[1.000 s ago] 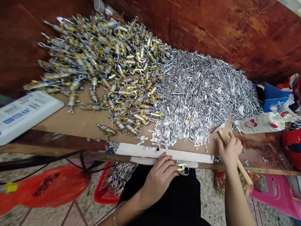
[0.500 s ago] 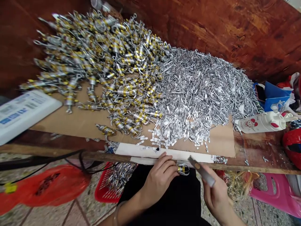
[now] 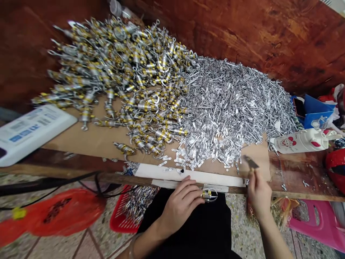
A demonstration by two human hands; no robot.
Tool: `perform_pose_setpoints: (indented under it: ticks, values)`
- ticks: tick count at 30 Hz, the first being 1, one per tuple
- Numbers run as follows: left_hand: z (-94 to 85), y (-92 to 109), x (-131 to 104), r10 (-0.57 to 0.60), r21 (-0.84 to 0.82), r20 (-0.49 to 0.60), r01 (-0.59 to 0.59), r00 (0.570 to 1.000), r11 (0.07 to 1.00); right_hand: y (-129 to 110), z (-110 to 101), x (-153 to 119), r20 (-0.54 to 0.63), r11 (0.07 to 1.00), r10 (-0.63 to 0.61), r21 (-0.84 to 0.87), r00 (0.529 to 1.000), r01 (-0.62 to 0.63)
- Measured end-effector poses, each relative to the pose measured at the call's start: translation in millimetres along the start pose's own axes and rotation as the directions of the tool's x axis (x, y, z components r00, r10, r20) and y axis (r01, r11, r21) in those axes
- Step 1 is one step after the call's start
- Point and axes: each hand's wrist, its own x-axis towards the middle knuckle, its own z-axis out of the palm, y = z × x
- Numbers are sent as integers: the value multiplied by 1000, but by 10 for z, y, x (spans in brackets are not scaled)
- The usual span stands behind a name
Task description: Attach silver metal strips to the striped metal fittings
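My left hand (image 3: 180, 203) is at the table's front edge, its fingers closed on a small metal fitting (image 3: 207, 194). The fitting has yellow parts and a curved wire-like loop that points right. My right hand (image 3: 260, 194) grips the handle of a hammer (image 3: 251, 162) to the right of the fitting. The hammer's dark head, blurred, is over the cardboard, apart from the fitting. Behind my hands lie a heap of silver-and-yellow fittings (image 3: 126, 72) and a heap of small metal plates and pins (image 3: 226, 104).
Cardboard (image 3: 81, 138) lies under the heaps. A white box-like object (image 3: 35, 129) stands at left, a white bottle (image 3: 299, 141) at right. Below are a red basket (image 3: 118, 216) of metal parts, a red plastic bag (image 3: 67, 216) and a pink stool (image 3: 312, 221).
My right hand has swung the hammer away from the fitting, to the right and up over the cardboard. My left hand stays in place with the fitting.
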Motion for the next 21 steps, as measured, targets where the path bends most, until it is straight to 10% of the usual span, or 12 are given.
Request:
perform_pose_setpoints:
  ticks: [5, 12, 21]
  values:
    - [-323, -111, -319, -51, 126, -74, 60, 996, 990, 533, 246, 575, -278, 973, -25, -226, 960, -40]
    - [-750, -330, -810, -117, 542, -111, 159, 987, 825, 747, 402, 692, -364, 983, -81, -185, 928, 13]
    - [-789, -839, 596, -41, 522, -157, 118, 987, 845, 412, 152, 650, -405, 985, -168, -27, 899, 172]
